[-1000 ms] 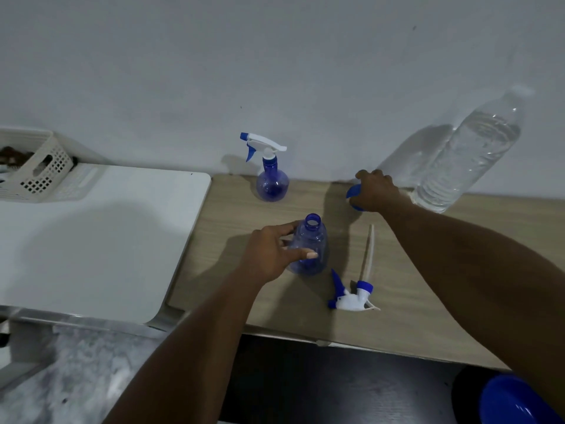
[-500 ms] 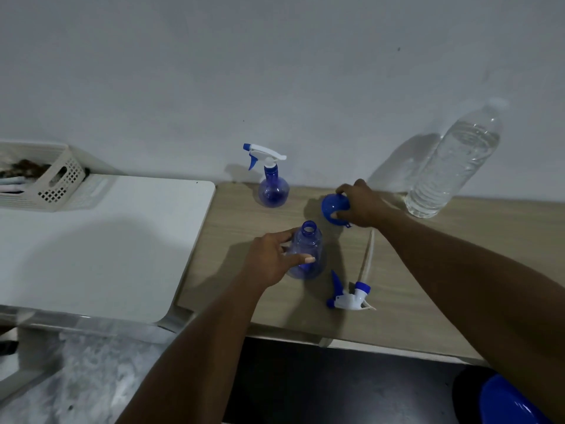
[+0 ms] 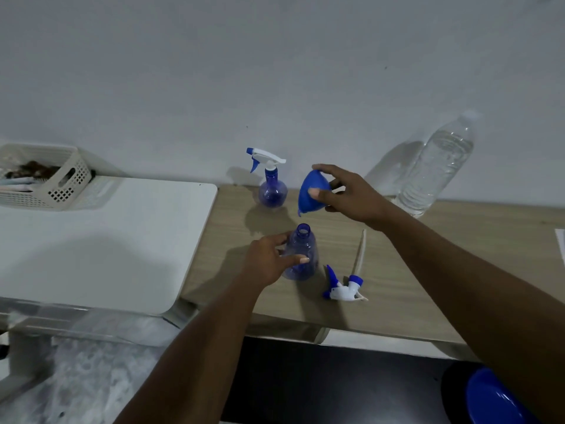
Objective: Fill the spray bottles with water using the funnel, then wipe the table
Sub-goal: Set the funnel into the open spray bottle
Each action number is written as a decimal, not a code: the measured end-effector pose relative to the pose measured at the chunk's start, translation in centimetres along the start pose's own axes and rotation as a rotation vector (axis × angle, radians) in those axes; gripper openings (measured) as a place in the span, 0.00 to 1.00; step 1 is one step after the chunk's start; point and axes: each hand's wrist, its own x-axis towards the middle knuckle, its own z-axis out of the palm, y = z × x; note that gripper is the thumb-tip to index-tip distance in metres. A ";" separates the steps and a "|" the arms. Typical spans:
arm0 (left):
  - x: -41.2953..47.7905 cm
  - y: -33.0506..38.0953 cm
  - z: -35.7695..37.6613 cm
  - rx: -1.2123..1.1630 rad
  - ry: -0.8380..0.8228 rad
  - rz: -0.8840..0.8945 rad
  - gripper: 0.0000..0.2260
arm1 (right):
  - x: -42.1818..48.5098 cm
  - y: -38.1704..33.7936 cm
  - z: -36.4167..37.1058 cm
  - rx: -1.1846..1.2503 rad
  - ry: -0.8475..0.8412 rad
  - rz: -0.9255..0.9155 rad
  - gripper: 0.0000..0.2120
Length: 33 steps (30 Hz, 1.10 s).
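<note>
An uncapped blue spray bottle (image 3: 302,255) stands upright on the wooden table (image 3: 412,270), and my left hand (image 3: 269,261) grips its side. My right hand (image 3: 345,194) holds a blue funnel (image 3: 313,192) in the air, above and just behind the bottle's open neck, spout pointing down-left. The bottle's white and blue trigger head (image 3: 344,287) with its dip tube lies on the table to the right of the bottle. A second blue spray bottle (image 3: 272,185) with its trigger head on stands by the wall. A large clear water bottle (image 3: 434,169) stands at the back right.
A white table (image 3: 101,240) adjoins the wooden one on the left, with a white perforated basket (image 3: 42,179) at its far corner. A blue round object (image 3: 495,399) sits low at the bottom right. A white sheet edge (image 3: 561,243) shows at the right border.
My right hand has picked the funnel up from the table near the wall and lifted it toward the open bottle. My left hand has stayed on the bottle.
</note>
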 end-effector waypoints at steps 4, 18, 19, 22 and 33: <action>0.1 0.0 0.0 -0.015 -0.011 -0.014 0.34 | -1.3 -0.1 1.4 0.041 0.079 -0.043 0.24; 0.5 -0.4 0.0 0.037 -0.067 -0.050 0.34 | -3.5 2.3 3.3 -0.042 0.244 -0.152 0.25; 0.5 -0.5 0.0 0.026 -0.066 -0.056 0.35 | -3.6 2.3 3.2 -0.050 0.243 -0.153 0.25; 0.5 -1.0 0.1 -0.006 -0.050 -0.060 0.37 | -3.9 2.3 3.3 -0.091 0.216 -0.155 0.25; 0.7 -1.5 0.4 -0.027 -0.066 -0.056 0.22 | -4.9 3.0 4.2 -0.156 0.105 -0.140 0.35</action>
